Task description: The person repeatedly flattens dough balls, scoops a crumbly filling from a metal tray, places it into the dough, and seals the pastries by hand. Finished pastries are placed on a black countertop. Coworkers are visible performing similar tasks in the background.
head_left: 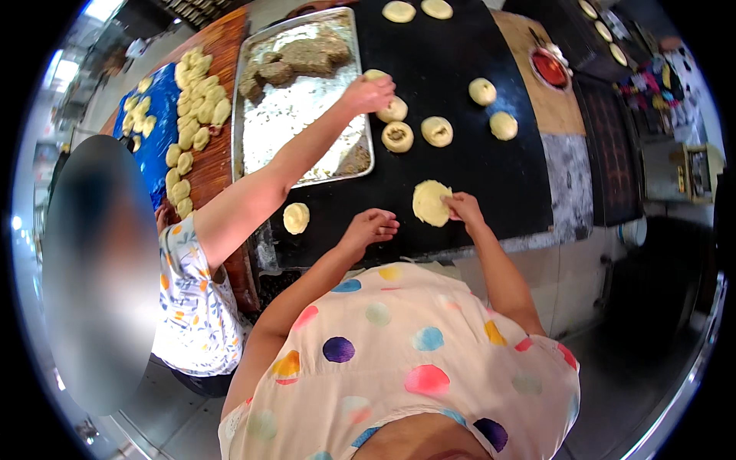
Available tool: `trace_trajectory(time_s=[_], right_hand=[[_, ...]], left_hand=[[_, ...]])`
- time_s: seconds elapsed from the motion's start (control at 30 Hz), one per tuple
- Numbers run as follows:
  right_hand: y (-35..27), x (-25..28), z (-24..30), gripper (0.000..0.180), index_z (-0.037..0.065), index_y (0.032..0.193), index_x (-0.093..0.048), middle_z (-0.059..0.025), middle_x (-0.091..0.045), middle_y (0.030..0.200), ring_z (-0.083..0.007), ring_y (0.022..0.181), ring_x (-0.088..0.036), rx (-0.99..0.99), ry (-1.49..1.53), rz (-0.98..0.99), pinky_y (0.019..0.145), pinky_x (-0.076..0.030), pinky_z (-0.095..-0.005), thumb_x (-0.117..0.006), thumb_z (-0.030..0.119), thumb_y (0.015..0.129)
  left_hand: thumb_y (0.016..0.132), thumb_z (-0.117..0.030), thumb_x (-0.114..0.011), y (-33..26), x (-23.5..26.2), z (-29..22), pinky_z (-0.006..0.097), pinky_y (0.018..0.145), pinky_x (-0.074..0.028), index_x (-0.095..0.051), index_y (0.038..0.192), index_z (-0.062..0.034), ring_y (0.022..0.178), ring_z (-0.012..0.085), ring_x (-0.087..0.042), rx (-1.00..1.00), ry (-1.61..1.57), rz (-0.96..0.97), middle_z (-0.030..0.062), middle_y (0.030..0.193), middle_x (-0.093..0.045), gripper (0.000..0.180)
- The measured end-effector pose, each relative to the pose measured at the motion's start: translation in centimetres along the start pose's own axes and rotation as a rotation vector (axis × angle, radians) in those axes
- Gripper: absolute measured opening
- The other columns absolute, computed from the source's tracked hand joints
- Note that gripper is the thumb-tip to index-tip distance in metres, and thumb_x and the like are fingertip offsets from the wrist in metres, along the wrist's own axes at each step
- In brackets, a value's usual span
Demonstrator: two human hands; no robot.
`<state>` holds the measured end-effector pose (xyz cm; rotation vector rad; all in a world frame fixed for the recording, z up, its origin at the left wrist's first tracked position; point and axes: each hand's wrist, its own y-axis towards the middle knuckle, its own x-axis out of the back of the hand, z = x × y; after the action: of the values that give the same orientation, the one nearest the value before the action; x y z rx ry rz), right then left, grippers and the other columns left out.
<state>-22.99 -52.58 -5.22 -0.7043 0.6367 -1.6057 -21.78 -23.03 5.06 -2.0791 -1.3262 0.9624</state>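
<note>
My right hand (462, 209) pinches the right edge of a flat, round dough disc (430, 202) above the black work surface. Left of the disc, my left hand (371, 229) holds nothing, its fingers stretched out and slightly curled. A small round dough piece (296, 218) lies further left. Beyond my hands sit a dough cup with brown filling showing (397, 137), a bun with a small opening on top (437, 131) and another bun (393, 110). A co-worker's hand (369, 94) reaches over these with a dough piece (375, 74) at its fingertips.
A metal tray (295, 126) with brown crumbly filling (314, 56) stands at the far left. Dough pieces (201, 92) lie on the wooden table beside blue plastic (157, 142). Two buns (504, 126) sit to the right. A bowl of red stuff (549, 67) stands at the far right.
</note>
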Motion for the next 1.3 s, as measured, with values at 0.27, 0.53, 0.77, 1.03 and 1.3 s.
trace_trajectory(time_s=[0.27, 0.53, 0.77, 1.03, 1.3], right_hand=[[-8.1, -5.7, 5.1, 0.027, 0.002, 0.084, -0.061, -0.0091, -0.064, 0.070, -0.0220, 0.065, -0.065, 0.564, -0.409, -0.130, 0.063, -0.051, -0.0341, -0.075, 0.023, 0.074], [-11.9, -11.6, 13.2, 0.015, 0.001, 0.099, -0.068, -0.0050, -0.067, 0.094, -0.0114, 0.081, -0.063, 0.644, -0.361, 0.253, 0.076, -0.051, -0.0263, -0.066, 0.014, 0.091], [3.4, -16.5, 23.9, 0.026, -0.004, 0.117, -0.060, -0.0122, -0.065, 0.113, -0.0178, 0.105, -0.062, 0.772, -0.034, 0.047, 0.089, -0.051, -0.0280, -0.059, 0.007, 0.093], [22.2, -28.0, 30.8, 0.068, -0.004, 0.135, -0.040, -0.0190, -0.052, 0.133, -0.0285, 0.122, -0.050, 0.577, 0.069, -0.017, 0.101, -0.038, -0.0348, -0.071, 0.009, 0.076], [20.3, -33.0, 26.7, 0.062, -0.003, 0.129, -0.043, -0.0174, -0.053, 0.127, -0.0260, 0.115, -0.052, 0.531, 0.075, -0.051, 0.096, -0.041, -0.0361, -0.070, 0.007, 0.074]], left_hand=[[0.091, -0.046, -0.063, -0.7, -1.9, -1.1, 0.035, 0.106, -0.034, -0.038, 0.141, -0.0031, 0.128, 0.0202, -0.043, -0.094, 0.030, 0.051, 0.0129, 0.137, -0.046, 0.071], [0.092, -0.024, -0.064, 1.0, 2.2, -1.3, 0.036, 0.089, -0.053, -0.055, 0.121, -0.0029, 0.104, 0.0210, -0.063, -0.063, -0.663, 0.212, 0.0094, 0.113, -0.063, 0.037], [0.094, -0.019, -0.060, -1.2, 6.5, -1.1, 0.040, 0.101, -0.047, -0.047, 0.132, -0.0002, 0.117, 0.0247, -0.058, -0.061, -0.830, 0.133, 0.0125, 0.125, -0.058, 0.045], [0.095, -0.020, -0.059, -3.8, 12.2, -1.5, 0.041, 0.099, -0.047, -0.047, 0.132, -0.0010, 0.117, 0.0254, -0.057, -0.102, -0.977, 0.087, 0.0128, 0.126, -0.058, 0.044], [0.091, -0.019, -0.064, -3.5, 16.0, -1.0, 0.041, 0.096, -0.049, -0.050, 0.128, -0.0027, 0.112, 0.0238, -0.060, -0.188, -1.097, -0.088, 0.0100, 0.120, -0.061, 0.043]])
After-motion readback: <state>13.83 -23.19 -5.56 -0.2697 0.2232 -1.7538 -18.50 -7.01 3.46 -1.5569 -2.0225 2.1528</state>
